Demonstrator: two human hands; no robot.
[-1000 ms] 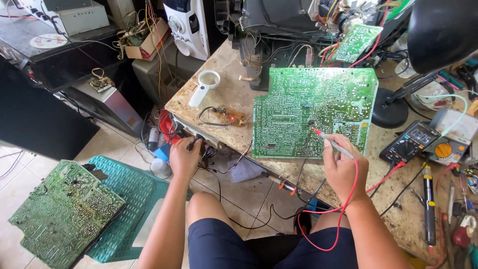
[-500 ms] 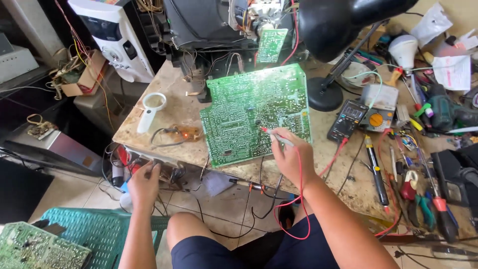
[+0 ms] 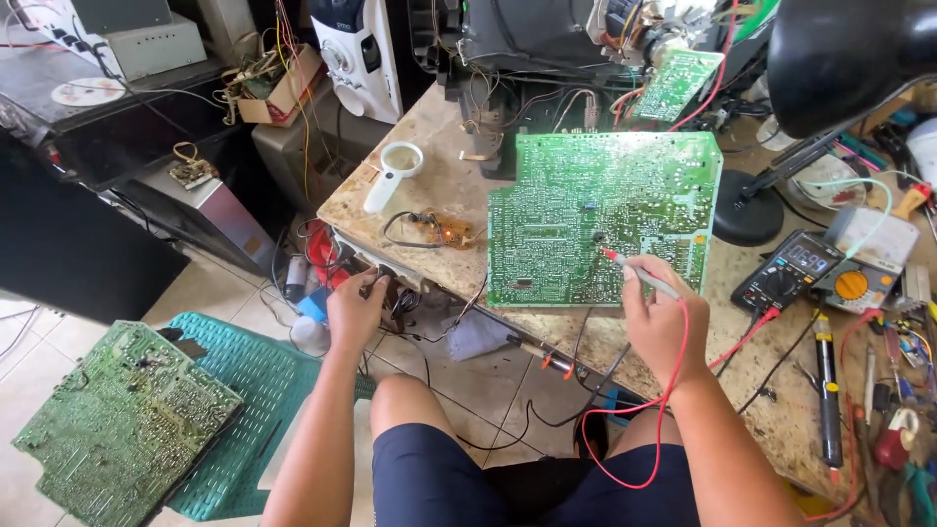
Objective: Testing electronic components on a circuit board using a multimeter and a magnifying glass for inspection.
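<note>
right hand [image 3: 662,327] pinches the red probe [image 3: 639,277] pen-style, tip on the big green board [image 3: 595,215] lying solder side up on the table [image 3: 439,200]. left hand [image 3: 356,310] is at the table edge among wires, fingers curled, can't tell what they've got. meter [image 3: 789,269] sits just right, w/ its screen readable.

Place: an electronics repair workshop.
Bench: a worn stone-topped table [image 3: 429,200] at 12 o'clock, strewn with wires.
Evidence: large green circuit board [image 3: 595,210], multimeter [image 3: 789,268] at 2 o'clock, hand tools [image 3: 893,429] at 4 o'clock.
Spares: another circuit board [image 3: 112,420] on a green crate [image 3: 259,390] at 8 o'clock.
</note>
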